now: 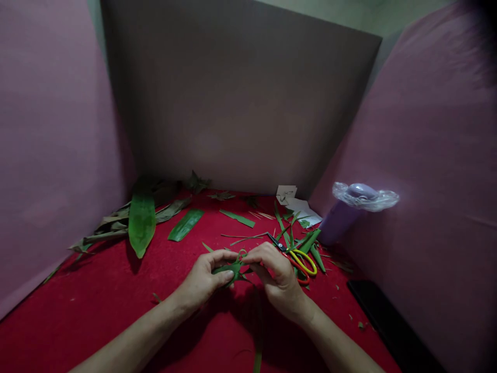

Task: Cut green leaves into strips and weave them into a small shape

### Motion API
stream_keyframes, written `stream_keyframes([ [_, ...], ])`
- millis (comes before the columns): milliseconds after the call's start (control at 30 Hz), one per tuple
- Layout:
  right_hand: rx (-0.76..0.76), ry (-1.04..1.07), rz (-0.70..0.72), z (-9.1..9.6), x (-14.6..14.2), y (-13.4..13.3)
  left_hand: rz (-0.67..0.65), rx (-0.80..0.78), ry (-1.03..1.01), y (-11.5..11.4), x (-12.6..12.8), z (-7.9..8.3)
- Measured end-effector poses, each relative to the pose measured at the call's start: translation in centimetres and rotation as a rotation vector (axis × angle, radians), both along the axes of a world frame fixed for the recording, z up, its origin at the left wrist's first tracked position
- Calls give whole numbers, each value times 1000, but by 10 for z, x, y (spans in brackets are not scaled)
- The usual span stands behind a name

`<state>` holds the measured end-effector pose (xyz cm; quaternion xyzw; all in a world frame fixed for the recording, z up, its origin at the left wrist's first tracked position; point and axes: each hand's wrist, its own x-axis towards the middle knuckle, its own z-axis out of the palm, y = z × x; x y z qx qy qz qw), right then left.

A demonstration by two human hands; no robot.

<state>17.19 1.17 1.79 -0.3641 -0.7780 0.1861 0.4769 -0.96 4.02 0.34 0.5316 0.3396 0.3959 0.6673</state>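
Note:
Between my hands, above the red cloth, is a small folded piece of green leaf point(232, 270) with narrow strips and a thin loop at its top. My left hand point(207, 277) is closed around its left side, thumb pressed on the front. The fingers of my right hand point(274, 274) pinch at the loop and strips on the right side; exactly which strip they hold is partly hidden. Just beyond my right hand lie scissors point(303, 263) with one yellow and one red handle, their dark blades pointing up and left.
Cut leaf pieces point(308, 242) surround the scissors. A broad green leaf point(142, 225) rests on dry leaves point(116, 223) at left, beside a cut leaf section point(186, 225). White papers point(305, 211), a plastic-rimmed purple bin point(341, 220) and a black flat object point(388, 321) are at right.

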Motion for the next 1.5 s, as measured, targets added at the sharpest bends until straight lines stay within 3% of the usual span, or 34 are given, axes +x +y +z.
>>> stream_keyframes([
  [233,-56,3,31,-1,0,-2,-38,52,24,-5,2,2],
  [700,-130,46,65,-2,-1,-2,-53,-9,57,-5,2,1],
  [1100,-518,370,145,-1,5,3,-146,-5,34,0,-5,6],
  [1267,-442,336,182,2,3,0,-216,17,-25,0,-5,6],
  [1500,-364,252,164,6,-1,-1,-191,2,-82,-1,-6,9],
])
